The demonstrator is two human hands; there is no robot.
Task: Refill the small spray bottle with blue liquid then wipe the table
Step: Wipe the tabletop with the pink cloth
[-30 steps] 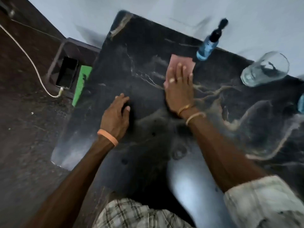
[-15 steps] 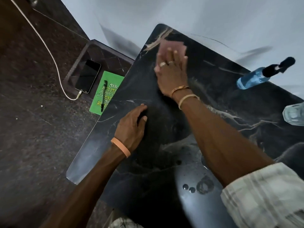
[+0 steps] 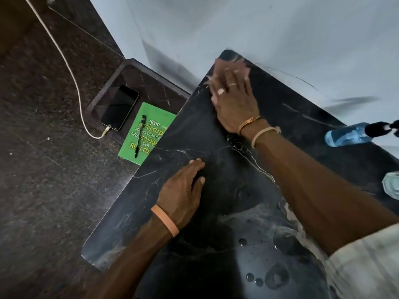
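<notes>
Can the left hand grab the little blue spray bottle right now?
Probably not easily. The left hand rests on the black marble table, and the small blue spray bottle with the black nozzle sits far off at the table's right side, with the right forearm stretched across between them.

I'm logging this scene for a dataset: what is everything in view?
table: one, black marble, centre
cloth: one, pink, table's far corner
spray bottle: one, blue, black head, table's right side
glass: one, clear, right edge, cut off
phone: one, black, left of table, lower down
cable: one, white, plugged into phone
notebook: one, green, beside phone
pen: one, black, on notebook
drops: several, clear, table's near part
left hand: flat on table
right hand: pressing cloth
</notes>
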